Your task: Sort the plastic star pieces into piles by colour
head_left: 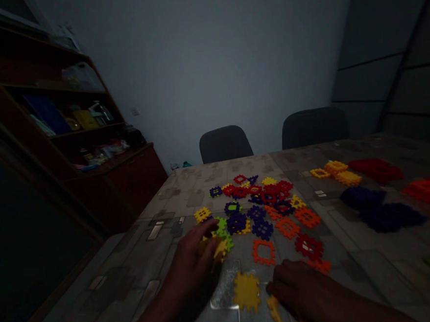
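My left hand [194, 258] is closed around a yellow interlocking tile [220, 249], thumb and fingers curled over it. Light green tiles [224, 231] lie just beyond its fingertips. To the right, my right hand [304, 284] is curled low over the table, its fingers closed at a yellow frame-shaped tile [276, 314] that is partly hidden beneath it. Between both hands a solid yellow square tile [246, 291] with notched edges lies flat. An orange square frame tile [263, 252] sits a little farther off.
Loose purple tiles [262, 229], red tiles [309, 246] and orange tiles [287, 227] spread over the patterned table [188, 197]. At the right are grouped yellow tiles [337, 171], purple stacks [390, 216], and red, orange and green piles. Two chairs [225, 144] stand behind; shelves [98, 122] are left.
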`<state>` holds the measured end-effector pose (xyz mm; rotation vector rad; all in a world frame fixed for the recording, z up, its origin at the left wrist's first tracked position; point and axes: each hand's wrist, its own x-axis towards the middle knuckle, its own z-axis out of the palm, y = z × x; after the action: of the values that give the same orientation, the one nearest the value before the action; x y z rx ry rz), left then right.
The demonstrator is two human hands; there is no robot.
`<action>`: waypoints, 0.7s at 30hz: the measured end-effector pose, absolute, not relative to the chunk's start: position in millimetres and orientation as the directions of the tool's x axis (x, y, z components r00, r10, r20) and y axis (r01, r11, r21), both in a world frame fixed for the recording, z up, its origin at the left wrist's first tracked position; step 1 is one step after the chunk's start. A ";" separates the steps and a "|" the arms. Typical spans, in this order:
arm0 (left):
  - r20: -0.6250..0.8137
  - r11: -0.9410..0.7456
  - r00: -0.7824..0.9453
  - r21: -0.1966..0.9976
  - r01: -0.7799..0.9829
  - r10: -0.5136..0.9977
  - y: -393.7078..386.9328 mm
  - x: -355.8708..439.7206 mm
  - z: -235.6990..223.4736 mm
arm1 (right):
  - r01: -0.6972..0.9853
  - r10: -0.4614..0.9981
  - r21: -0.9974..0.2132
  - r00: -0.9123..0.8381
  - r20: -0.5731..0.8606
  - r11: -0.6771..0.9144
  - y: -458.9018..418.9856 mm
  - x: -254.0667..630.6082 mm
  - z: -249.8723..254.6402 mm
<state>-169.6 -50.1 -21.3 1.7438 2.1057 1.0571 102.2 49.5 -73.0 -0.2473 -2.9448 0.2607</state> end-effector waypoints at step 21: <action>-0.145 0.242 -0.201 0.372 0.896 0.969 -55.9 -236.8 -18.5 | 0.076 0.093 -0.072 -0.961 0.261 0.994 58.3 103.9 -105.7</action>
<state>-236.8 -55.9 -18.5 1.7190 2.1750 0.2922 103.9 58.3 -105.7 -0.1241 -2.8701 0.0895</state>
